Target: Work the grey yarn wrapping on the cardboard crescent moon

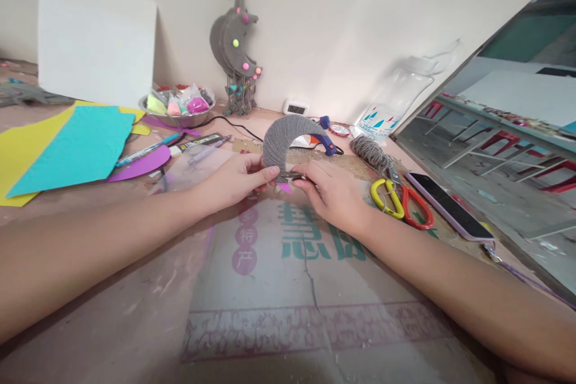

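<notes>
My left hand and my right hand meet at the lower tip of a crescent wrapped in grey yarn, held upright above a flattened cardboard sheet. Both hands pinch that lower end, the left thumb and fingers from the left, the right fingers from the right. A small pink scrap shows just under the fingertips. A loose bundle of grey yarn lies to the right, behind my right hand.
Scissors with yellow and red handles and a phone lie at the right. A blue glue gun, a clear plastic jar, a finished grey moon hanging, a bowl of coloured bags and foam sheets surround the work.
</notes>
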Motion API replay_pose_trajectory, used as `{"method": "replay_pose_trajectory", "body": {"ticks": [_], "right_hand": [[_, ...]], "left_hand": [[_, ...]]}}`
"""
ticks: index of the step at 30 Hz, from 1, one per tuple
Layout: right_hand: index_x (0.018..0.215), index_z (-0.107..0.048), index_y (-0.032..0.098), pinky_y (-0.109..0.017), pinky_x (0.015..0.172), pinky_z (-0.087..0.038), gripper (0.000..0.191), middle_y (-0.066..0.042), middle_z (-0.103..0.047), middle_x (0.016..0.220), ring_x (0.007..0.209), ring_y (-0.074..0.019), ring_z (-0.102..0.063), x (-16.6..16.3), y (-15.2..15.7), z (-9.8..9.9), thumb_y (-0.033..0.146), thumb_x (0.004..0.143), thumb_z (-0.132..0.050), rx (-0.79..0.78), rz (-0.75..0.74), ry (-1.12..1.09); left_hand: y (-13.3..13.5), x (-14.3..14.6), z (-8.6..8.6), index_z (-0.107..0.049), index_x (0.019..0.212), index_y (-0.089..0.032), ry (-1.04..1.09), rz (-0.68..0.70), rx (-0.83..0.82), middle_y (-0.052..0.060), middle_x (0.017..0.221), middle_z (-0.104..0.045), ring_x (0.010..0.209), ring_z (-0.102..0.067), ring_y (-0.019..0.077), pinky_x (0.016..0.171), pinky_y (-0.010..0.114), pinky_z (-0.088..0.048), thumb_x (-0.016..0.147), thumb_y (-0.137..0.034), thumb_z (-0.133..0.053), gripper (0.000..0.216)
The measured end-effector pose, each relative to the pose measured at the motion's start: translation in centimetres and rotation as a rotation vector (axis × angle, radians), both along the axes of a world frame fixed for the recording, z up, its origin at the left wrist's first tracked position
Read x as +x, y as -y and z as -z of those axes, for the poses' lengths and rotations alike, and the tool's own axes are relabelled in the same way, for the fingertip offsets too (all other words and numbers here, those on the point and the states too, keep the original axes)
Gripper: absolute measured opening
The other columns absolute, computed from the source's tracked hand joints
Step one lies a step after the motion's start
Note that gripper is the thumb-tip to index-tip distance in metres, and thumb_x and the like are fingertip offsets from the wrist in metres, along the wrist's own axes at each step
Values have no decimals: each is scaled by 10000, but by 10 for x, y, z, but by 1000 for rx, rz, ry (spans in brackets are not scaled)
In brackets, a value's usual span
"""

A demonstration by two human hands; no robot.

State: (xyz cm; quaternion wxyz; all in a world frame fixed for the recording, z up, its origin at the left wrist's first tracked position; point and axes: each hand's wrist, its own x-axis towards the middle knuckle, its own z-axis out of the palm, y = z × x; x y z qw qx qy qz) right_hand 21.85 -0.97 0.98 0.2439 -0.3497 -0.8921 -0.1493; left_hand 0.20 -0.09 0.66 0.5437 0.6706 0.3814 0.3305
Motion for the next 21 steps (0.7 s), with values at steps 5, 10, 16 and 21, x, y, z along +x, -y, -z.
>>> {"method": "replay_pose_trajectory", "body": {"ticks": [5, 10, 16, 21], "right_hand": [[1038, -600, 153, -298, 710, -413, 259, -70, -667, 861, 824, -191, -606, 0, 1, 0, 328, 959, -426, 3, 6, 19], [1034, -603, 160, -296, 714, -420, 248, -68, -673, 869, 825, -190, -611, -1, 0, 0, 321, 958, -431, 7, 6, 25], [1015, -604, 154, -300, 707, -439, 233, -67, -674, 871, 812, -189, -616, 1, 0, 0, 292, 958, -426, -6, -11, -46], [1056, -589, 173, -304, 703, -455, 223, -63, -673, 894, 828, -192, -620, 2, 0, -1, 284, 954, -425, -64, 14, -144]], "left_hand": [[0, 0, 0, -539, 784, -159, -1, -12, -17, -27, 627, -490, 511, -424, 76, 449, 185, -318, 838, -466, -562, 313], [0, 1, 0, -556, 795, -157, 1, -17, -8, -30, 622, -493, 515, -433, 79, 462, 192, -325, 834, -460, -568, 306], [-1, 0, 3, -504, 737, -167, 34, -7, -23, -34, 615, -481, 495, -399, 69, 457, 198, -299, 840, -465, -562, 321], [-1, 0, 4, -498, 737, -182, 90, -3, -58, -39, 602, -465, 476, -381, 73, 432, 205, -272, 840, -464, -563, 307]]}}
